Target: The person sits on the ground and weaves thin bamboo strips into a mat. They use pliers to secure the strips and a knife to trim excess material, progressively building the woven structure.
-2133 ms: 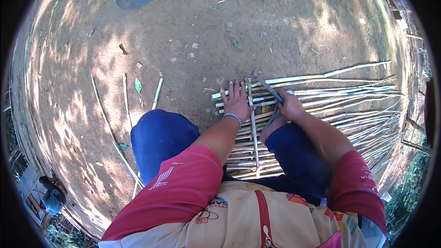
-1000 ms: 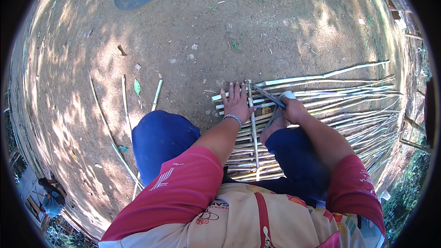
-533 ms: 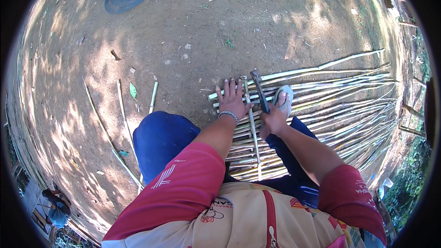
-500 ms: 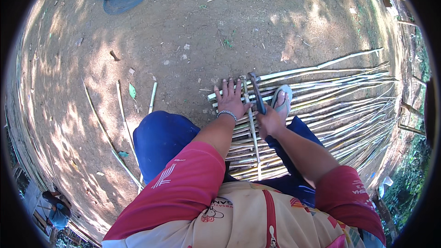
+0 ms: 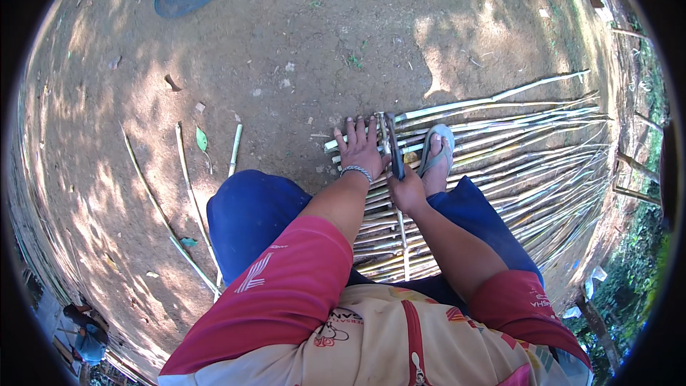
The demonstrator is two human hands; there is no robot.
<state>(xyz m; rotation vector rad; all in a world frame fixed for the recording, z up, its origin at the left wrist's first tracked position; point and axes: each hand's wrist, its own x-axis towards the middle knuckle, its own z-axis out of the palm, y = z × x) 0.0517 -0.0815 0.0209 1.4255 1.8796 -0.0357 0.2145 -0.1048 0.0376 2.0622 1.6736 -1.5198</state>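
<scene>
In the head view, a cross stick lay over a row of poles on the ground, near their left ends, its long axis running away from the person and across theirs. The right hand had its grip closed round the handle of a hammer, which pointed away, almost in line with the stick. The hammer's head was just right of the stick's far end; I cannot tell whether the 2 touched. The left hand was spread wide, palm down, grasping nothing, over the pole ends left of the stick, its thumb close to it. So 1 hand flanked each side. A sandalled foot was just right of the hammer; loose sticks lay farther left.
</scene>
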